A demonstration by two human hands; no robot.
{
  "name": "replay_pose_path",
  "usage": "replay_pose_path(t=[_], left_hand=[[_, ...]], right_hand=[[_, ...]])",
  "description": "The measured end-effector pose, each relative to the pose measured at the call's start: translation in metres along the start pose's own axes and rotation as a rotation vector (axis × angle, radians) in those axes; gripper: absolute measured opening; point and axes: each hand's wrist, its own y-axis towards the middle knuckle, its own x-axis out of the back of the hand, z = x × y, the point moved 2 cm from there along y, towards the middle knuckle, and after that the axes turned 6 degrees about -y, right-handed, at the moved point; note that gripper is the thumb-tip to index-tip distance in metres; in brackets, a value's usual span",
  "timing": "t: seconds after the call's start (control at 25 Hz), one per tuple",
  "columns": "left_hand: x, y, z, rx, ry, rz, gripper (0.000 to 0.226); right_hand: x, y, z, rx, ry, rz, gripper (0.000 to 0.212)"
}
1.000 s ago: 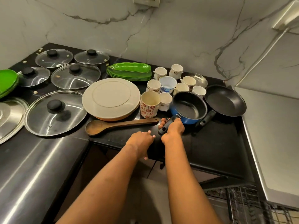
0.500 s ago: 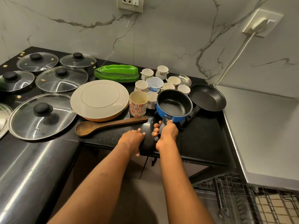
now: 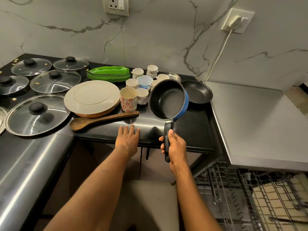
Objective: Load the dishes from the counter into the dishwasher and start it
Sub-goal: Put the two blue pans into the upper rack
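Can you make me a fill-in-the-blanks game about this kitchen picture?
The right hand holds the blue saucepan by its black ____.
The left hand rests open on the black ____.
The stacked leaf-shaped plates are ____.
The flowery mug stands just behind the wooden ____.
Missing words: handle; counter; green; spoon.

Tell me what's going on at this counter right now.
A person is loading dishes. Their right hand grips the blue saucepan by its black handle, holding it tilted above the counter. The left hand rests flat on the counter edge. The frying pan, wooden spoon, cups and glass lids sit on the counter; the dishwasher rack is pulled out.
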Motion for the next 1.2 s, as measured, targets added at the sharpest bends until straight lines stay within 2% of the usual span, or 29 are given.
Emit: replay_pose_path(t=[0.12, 0.28, 0.44, 0.52, 0.64, 0.92, 1.2], left_hand=[[-0.003, -0.028, -0.033, -0.026, -0.045, -0.023, 0.076], [-0.012, -0.066, -0.081, 0.003, -0.128, 0.045, 0.075], [-0.035, -0.112, -0.133, 0.019, -0.174, 0.115, 0.076], [-0.047, -0.134, -0.154, 0.025, -0.185, 0.128, 0.077], [-0.061, -0.162, -0.176, 0.027, -0.212, 0.153, 0.077], [-0.079, -0.225, -0.219, 0.040, -0.204, 0.200, 0.072], [-0.098, -0.282, -0.283, -0.014, -0.236, 0.222, 0.071]], right_hand=[[0.037, -0.017, -0.014, 0.038, 0.012, 0.028, 0.021], [0.085, -0.044, -0.033, 0.037, 0.032, 0.116, 0.007], [0.139, -0.080, -0.056, -0.019, 0.049, 0.220, 0.015], [0.164, -0.095, -0.069, -0.057, -0.017, 0.248, 0.021], [0.198, -0.110, -0.094, -0.106, -0.201, 0.163, 0.029], [0.256, -0.152, -0.129, -0.041, -0.579, -0.069, 0.046], [0.331, -0.211, -0.155, -0.112, -0.793, -0.117, 0.041]])
